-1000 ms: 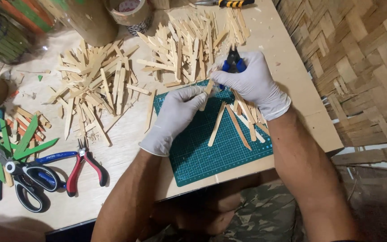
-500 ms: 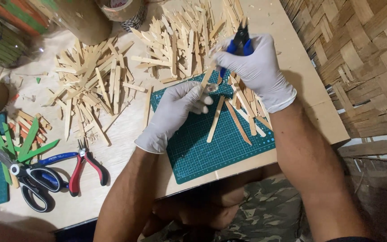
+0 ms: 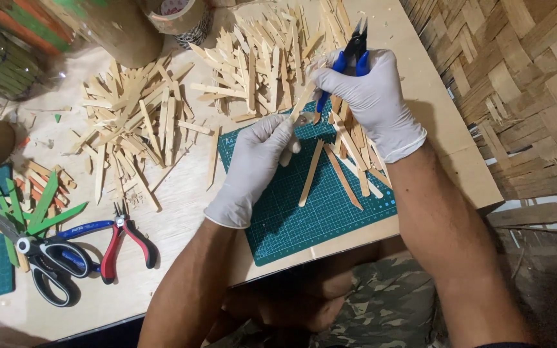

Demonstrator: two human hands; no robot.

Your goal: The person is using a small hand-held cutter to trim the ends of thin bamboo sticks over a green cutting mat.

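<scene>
Right now a pale wooden stick is sitting between the two gloved hands, above the top edge of the green cutting mat. The left hand is pinching the stick's lower end, fingers closed on it, thumb side up. The right hand is clenching the blue-handled cutters, whose dark tips are pointing away from the person, past the knuckles; whether the cutters are touching the stick I cannot tell.

Just under the right palm, several loose sticks are lying fanned across the mat. Beyond the fingertips of both hands, a heap of cut sticks is spreading over the plywood table, with a second heap off to the left of the left hand.

Well apart, near the left elbow: red-handled pliers, black scissors, some green sticks. A tape roll is sitting at the far edge.
</scene>
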